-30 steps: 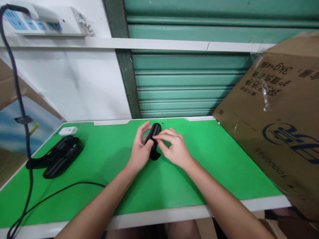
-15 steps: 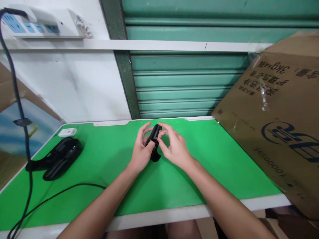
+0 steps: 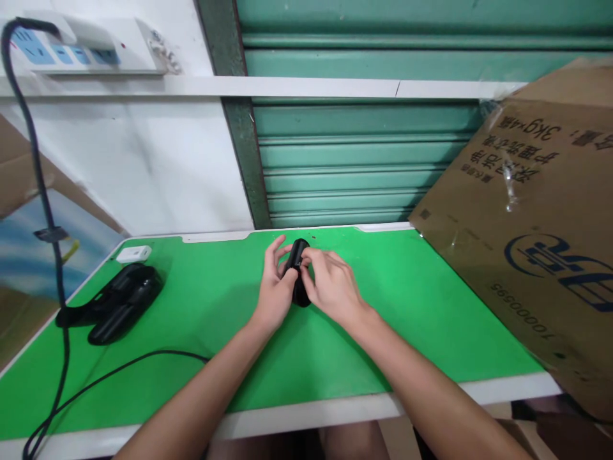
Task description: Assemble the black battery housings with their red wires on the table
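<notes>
A long, glossy black plastic part (image 3: 301,295) with a rounded lower end is held up over the middle of the green table. My left hand (image 3: 274,291) grips it from the left, thumb pressed on its near face and fingers behind. At its right side, my right hand (image 3: 332,281) is closed, with thumb and fingertips pinching at the part's middle. Whether a smaller piece sits between those fingertips is hidden. Larger black plastic pieces (image 3: 127,303) of similar gloss lie together at the table's left.
A white plug-like block (image 3: 134,254) lies behind the black pieces. One black cable (image 3: 36,160) hangs from the power strip (image 3: 96,48) and runs across the green table top (image 3: 431,319) under my left forearm. A big cardboard box (image 3: 527,211) leans over the right edge.
My right fingers have closed in against the black part, where they were more spread before. The part has turned slightly. The whole view has shifted a little.
</notes>
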Action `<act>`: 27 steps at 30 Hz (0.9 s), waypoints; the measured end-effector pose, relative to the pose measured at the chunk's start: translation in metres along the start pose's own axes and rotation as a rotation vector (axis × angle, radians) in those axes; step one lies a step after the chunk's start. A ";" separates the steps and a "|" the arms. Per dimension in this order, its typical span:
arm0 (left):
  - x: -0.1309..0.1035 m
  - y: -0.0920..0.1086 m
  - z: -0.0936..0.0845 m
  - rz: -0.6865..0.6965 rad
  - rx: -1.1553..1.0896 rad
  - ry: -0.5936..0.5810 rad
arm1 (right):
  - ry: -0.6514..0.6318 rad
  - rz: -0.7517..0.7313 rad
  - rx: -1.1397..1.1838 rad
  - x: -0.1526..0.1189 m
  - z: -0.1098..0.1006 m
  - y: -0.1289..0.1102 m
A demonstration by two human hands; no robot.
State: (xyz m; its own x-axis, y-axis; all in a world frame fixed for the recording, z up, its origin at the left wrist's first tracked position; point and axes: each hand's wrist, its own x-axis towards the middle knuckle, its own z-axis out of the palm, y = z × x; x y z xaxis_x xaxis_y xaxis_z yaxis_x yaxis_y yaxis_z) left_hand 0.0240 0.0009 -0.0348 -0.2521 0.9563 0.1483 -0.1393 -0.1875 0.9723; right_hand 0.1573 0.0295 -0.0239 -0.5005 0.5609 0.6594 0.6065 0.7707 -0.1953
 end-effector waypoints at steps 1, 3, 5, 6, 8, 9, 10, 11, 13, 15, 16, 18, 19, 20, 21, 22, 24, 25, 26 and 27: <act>0.000 -0.001 0.000 0.016 0.006 -0.005 | -0.024 0.012 -0.007 0.000 -0.001 -0.001; -0.002 -0.003 0.001 0.069 0.035 -0.022 | -0.078 0.034 -0.018 0.001 -0.003 -0.002; -0.005 -0.004 0.002 0.141 0.097 -0.041 | -0.128 0.047 -0.018 0.001 -0.005 -0.003; -0.006 -0.005 0.002 0.178 0.137 -0.048 | -0.144 0.050 -0.010 0.002 -0.007 -0.003; -0.008 -0.005 0.003 0.237 0.209 -0.055 | -0.153 0.047 0.017 0.002 -0.008 -0.002; -0.009 -0.006 0.003 0.257 0.234 -0.053 | -0.148 0.042 0.036 0.002 -0.008 -0.002; -0.009 -0.006 0.003 0.270 0.252 -0.050 | -0.140 0.038 0.056 0.002 -0.008 -0.001; -0.009 -0.006 0.003 0.278 0.263 -0.047 | -0.130 0.037 0.076 0.001 -0.008 0.001; -0.007 -0.006 0.002 0.284 0.265 -0.056 | -0.115 0.040 0.134 0.001 -0.008 0.003; -0.005 -0.003 0.000 0.280 0.226 -0.091 | -0.085 0.062 0.254 0.002 -0.008 0.004; -0.004 -0.002 -0.001 0.273 0.191 -0.115 | -0.047 0.087 0.334 0.003 -0.009 0.005; -0.003 0.003 -0.003 0.245 0.116 -0.152 | 0.074 0.167 0.480 0.005 -0.012 0.006; -0.003 0.005 -0.004 0.227 0.084 -0.163 | 0.133 0.223 0.539 0.007 -0.013 0.007; -0.003 0.007 -0.005 0.208 0.057 -0.169 | 0.163 0.284 0.603 0.008 -0.014 0.008; -0.003 0.009 -0.006 0.191 0.037 -0.174 | 0.149 0.340 0.685 0.009 -0.014 0.009; -0.004 0.010 -0.006 0.174 0.023 -0.180 | 0.094 0.388 0.788 0.009 -0.014 0.011; -0.003 0.012 -0.008 0.142 0.021 -0.205 | -0.059 0.452 1.016 0.009 -0.014 0.014; -0.003 0.012 -0.009 0.132 0.041 -0.218 | -0.119 0.469 1.101 0.009 -0.014 0.015; -0.002 0.012 -0.010 0.125 0.076 -0.228 | -0.152 0.482 1.150 0.008 -0.014 0.016; 0.000 0.012 -0.011 0.117 0.116 -0.237 | -0.162 0.495 1.169 0.008 -0.014 0.016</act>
State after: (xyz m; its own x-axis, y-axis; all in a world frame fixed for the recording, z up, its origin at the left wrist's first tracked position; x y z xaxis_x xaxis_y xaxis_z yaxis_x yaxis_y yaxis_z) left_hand 0.0114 -0.0043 -0.0253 -0.0275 0.9581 0.2851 -0.0081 -0.2854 0.9584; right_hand 0.1724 0.0421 -0.0117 -0.4975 0.8294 0.2543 -0.1110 0.2299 -0.9669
